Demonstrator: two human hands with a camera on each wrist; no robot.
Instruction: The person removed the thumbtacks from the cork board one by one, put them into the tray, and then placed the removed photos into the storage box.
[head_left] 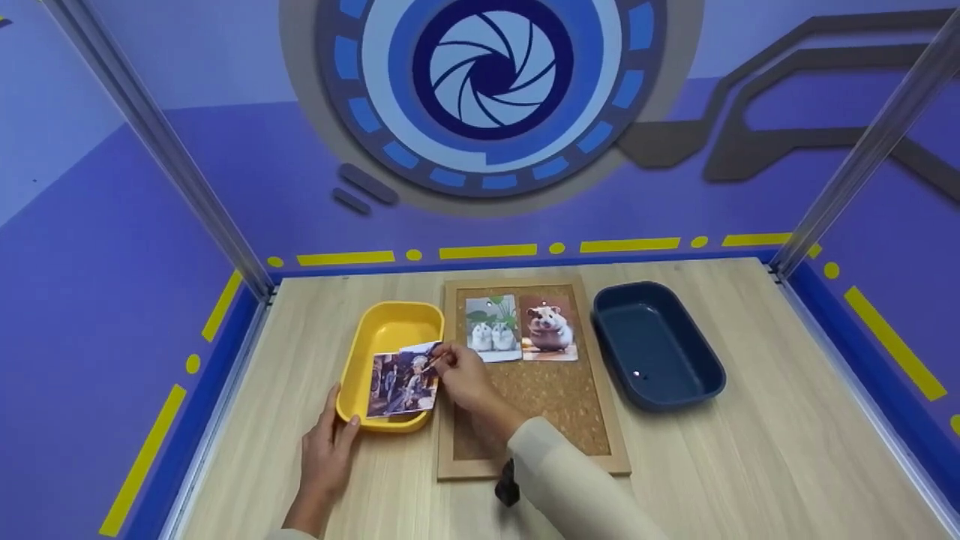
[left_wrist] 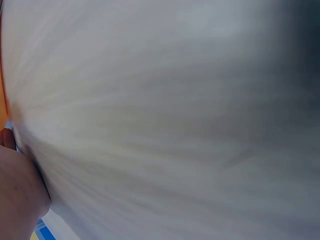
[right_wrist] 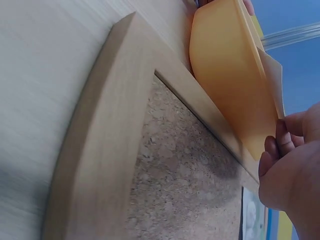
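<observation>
My left hand (head_left: 328, 442) holds the near left corner of a yellow tray (head_left: 350, 375), thumb at the front and fingers along the side. Over the tray lie two overlapping picture cards (head_left: 386, 382) with printed figures. My right hand (head_left: 466, 379) pinches the upper right edge of the right-hand card between thumb and finger. In the right wrist view, the card (right_wrist: 272, 75) juts past the tray's rim beside the pinching fingers. To the right is a wood-framed cork board (head_left: 559, 405), with a two-hamster picture (head_left: 493, 330) and a single-hamster picture (head_left: 550, 330) pinned at its top.
A dark blue tray (head_left: 660, 345) stands right of the board, with small shiny bits inside. A small black object (head_left: 508, 485) shows at the board's front edge, partly under the right sleeve. Patterned walls (head_left: 225, 165) enclose the wooden table (head_left: 772, 450).
</observation>
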